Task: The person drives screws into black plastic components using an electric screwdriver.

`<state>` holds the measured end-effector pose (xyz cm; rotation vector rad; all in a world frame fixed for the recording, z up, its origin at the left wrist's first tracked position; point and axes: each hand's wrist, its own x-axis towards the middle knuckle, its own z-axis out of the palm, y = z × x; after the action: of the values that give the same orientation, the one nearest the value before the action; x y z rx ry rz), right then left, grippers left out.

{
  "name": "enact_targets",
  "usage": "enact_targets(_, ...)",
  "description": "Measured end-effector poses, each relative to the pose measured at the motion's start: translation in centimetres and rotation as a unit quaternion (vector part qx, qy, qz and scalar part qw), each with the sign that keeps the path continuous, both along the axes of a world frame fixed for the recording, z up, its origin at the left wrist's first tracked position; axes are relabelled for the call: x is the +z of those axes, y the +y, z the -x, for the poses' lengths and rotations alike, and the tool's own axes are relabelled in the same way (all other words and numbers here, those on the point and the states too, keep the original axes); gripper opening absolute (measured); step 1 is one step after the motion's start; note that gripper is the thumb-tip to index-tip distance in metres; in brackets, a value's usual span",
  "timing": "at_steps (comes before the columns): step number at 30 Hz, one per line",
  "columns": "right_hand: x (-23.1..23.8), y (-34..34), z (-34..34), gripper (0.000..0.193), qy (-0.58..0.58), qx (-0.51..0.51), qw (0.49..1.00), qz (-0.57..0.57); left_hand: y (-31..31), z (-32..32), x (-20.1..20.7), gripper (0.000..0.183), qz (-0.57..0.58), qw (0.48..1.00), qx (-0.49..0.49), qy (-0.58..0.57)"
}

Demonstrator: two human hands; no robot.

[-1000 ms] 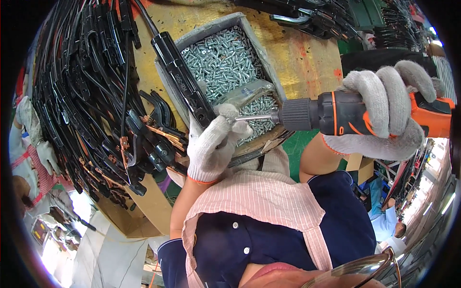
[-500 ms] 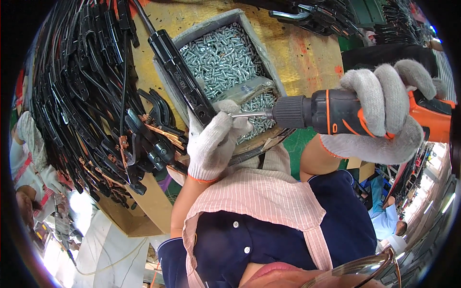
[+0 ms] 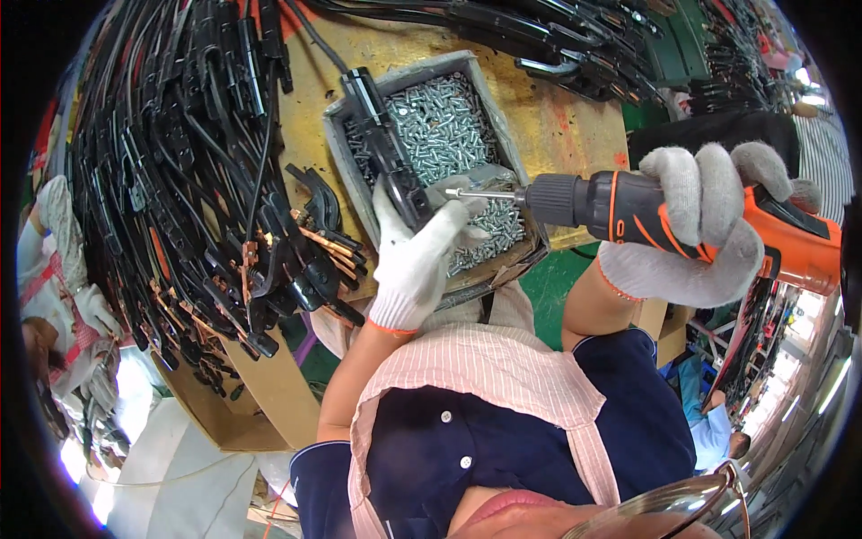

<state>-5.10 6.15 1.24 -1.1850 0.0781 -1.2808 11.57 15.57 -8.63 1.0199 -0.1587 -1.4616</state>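
Observation:
My left hand (image 3: 415, 265), in a white glove with an orange cuff edge, is closed around the lower end of a black plastic handle (image 3: 384, 139) with a cable running from its far end. The handle slants over the box of screws. My right hand (image 3: 696, 220), also gloved, grips an orange and black cordless drill (image 3: 593, 205) that points left. Its long silver bit (image 3: 485, 194) ends close to my left fingertips. Something small and shiny sits at the bit's tip; whether it is a screw I cannot tell.
A grey box (image 3: 337, 135) of silver screws (image 3: 440, 126) stands on the yellow worktop (image 3: 584, 135). To the left hangs a large heap of black cabled handles (image 3: 180, 162), some with copper parts, above a cardboard box (image 3: 278, 386). More black handles (image 3: 557, 45) lie at the far side. Another person's gloved hand (image 3: 94, 310) shows far left.
The black handle has moved right and turned more upright in my left hand. The drill has shifted slightly left, and its bit tip now shows beside my left fingers. The whole view has shifted a little.

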Motion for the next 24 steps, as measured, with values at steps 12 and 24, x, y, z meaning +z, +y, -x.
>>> enact_targets(12, -1.3, 0.1, -5.9, 0.075, -0.065, -0.095, 0.993, 0.020, 0.1, -0.3, -1.1, 0.097, 0.028, 0.999, -0.020, 0.018)
enact_targets(24, -0.7, 1.1, -7.6, 0.050, 0.067, -0.179, 0.980, -0.056, 0.1, -0.5, -0.8, 0.085, -0.006, 0.999, -0.023, 0.041)
